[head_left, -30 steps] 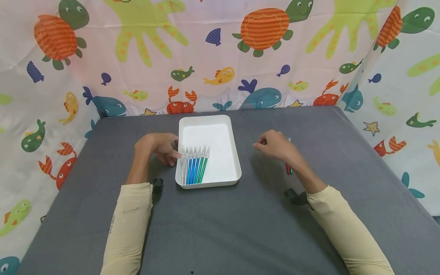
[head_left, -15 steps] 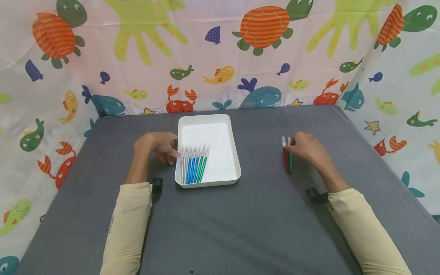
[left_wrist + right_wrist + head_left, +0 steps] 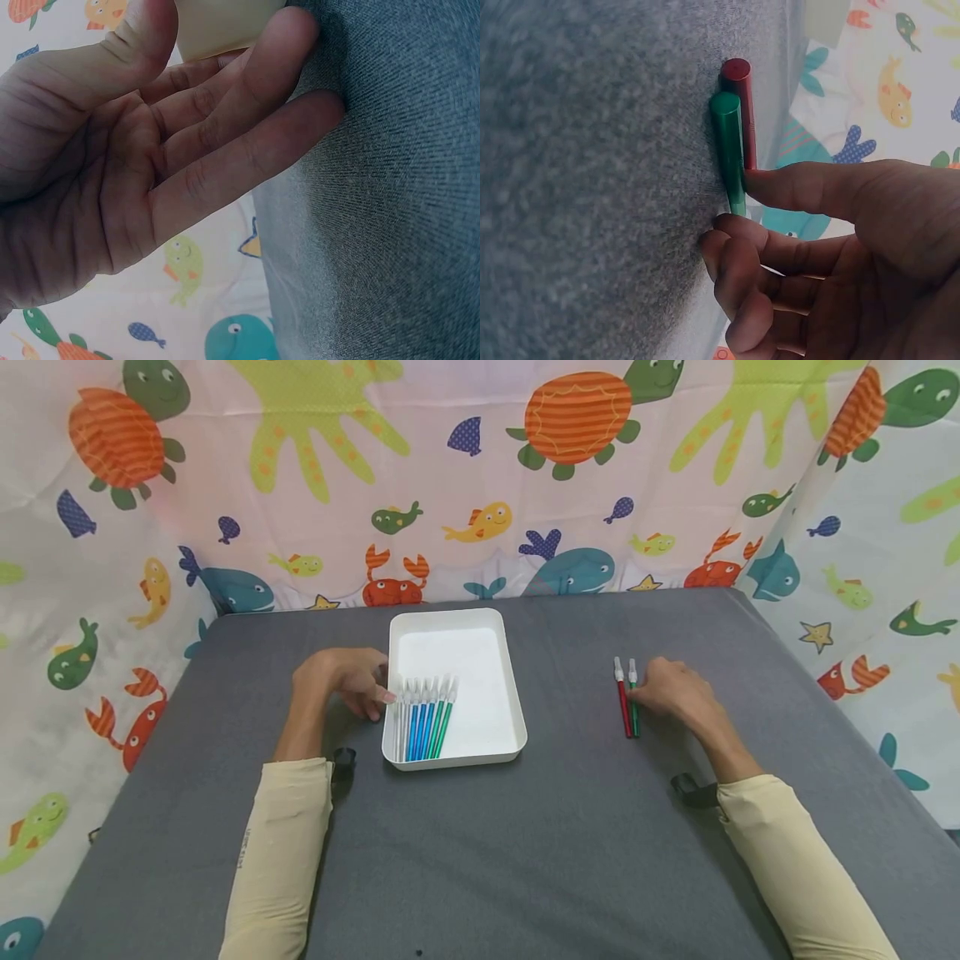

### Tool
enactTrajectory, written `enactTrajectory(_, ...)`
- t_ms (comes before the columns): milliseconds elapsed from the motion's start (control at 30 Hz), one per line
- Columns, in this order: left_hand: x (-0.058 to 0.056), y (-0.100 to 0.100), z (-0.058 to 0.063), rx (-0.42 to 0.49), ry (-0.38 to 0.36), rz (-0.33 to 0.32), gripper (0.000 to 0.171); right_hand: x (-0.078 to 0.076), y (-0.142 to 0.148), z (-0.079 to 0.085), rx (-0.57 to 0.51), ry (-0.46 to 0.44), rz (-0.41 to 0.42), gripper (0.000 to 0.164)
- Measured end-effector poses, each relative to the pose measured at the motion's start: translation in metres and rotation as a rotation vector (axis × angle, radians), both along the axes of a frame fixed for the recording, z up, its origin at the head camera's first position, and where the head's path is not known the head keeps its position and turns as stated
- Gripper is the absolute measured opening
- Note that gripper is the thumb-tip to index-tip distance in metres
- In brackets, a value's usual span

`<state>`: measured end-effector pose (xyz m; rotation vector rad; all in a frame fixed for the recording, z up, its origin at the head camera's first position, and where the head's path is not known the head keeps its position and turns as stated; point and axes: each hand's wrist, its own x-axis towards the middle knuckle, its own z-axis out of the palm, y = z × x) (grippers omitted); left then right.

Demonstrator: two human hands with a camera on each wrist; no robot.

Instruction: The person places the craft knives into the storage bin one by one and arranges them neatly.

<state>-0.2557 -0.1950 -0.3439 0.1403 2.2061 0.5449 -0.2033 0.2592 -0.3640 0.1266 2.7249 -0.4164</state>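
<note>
My right hand (image 3: 675, 687) is at the right of the table, its thumb and forefinger pinching a green craft knife (image 3: 729, 135) with a clear cap. Beside it, to the left, lies a red craft knife (image 3: 625, 708). The left hand (image 3: 352, 681) is by the left side of a white tray (image 3: 480, 693), a fingertip touching the rim; in the left wrist view its fingers (image 3: 247, 161) are loosely extended. In the tray's front left part several craft knives (image 3: 426, 727) lie in a row, silver, blue and green from left to right, caps pointing away.
Grey cloth (image 3: 480, 852) covers the table. A patterned curtain (image 3: 450, 468) with sea animals rises along its back and sides. A small dark speck (image 3: 418, 952) lies near the front edge.
My right hand has moved right from between the tray and the two loose knives, and it has taken hold of the green one. The left hand and tray have stayed in place.
</note>
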Motion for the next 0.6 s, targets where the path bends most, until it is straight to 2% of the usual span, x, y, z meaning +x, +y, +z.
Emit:
enactTrajectory(367, 0.0000, 0.0017, 0.0001, -0.004, -0.001, 0.017, 0.061, -0.0017, 0.0002, -0.0038, 0.009, -0.012, -0.016, 0.030)
enactTrajectory(600, -0.0014, 0.0003, -0.0011, -0.003, -0.003, 0.023, 0.062, 0.0014, -0.0001, 0.0030, 0.010, 0.027, -0.020, 0.032)
